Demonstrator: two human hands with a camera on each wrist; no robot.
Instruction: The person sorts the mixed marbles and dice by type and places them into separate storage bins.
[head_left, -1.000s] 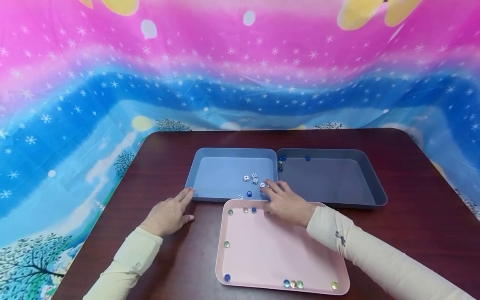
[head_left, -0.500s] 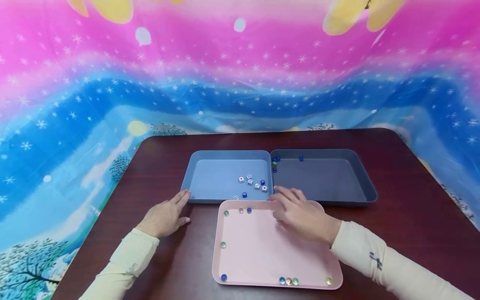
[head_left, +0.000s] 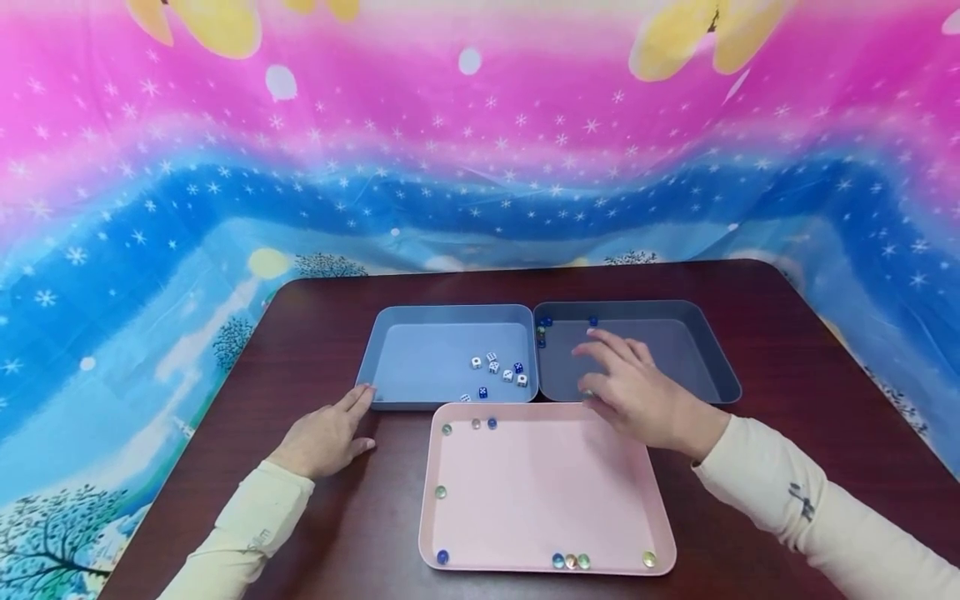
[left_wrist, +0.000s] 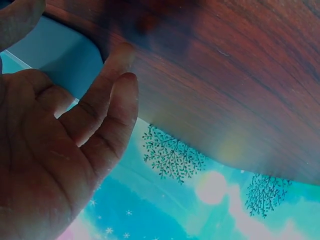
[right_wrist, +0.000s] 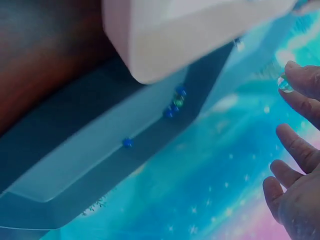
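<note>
My right hand (head_left: 641, 396) is over the front edge of the dark grey tray (head_left: 701, 400). It pinches a clear greenish glass marble (right_wrist: 285, 84) between thumb and index finger, the other fingers spread apart. With its fingertips, my left hand (head_left: 322, 437) touches the front left corner of the blue tray (head_left: 420, 313). Inside the blue tray lie several white dice (head_left: 492, 367) and a few blue dice (head_left: 483, 392). Several marbles (right_wrist: 170, 112) sit in the grey tray's far left corner, with one blue marble (head_left: 593, 321) along its back wall.
In front stands a pink tray (head_left: 540, 492), with several marbles along its walls, such as a blue marble (head_left: 442, 557) and a yellow-green marble (head_left: 648, 559). All three trays touch or nearly touch on the dark wooden table (head_left: 330, 308). A patterned cloth (head_left: 450, 150) hangs behind.
The right hand has moved right from the pink tray's back edge and blue tray to the grey tray, now with a marble in its pinch. The left hand has stayed at its corner.
</note>
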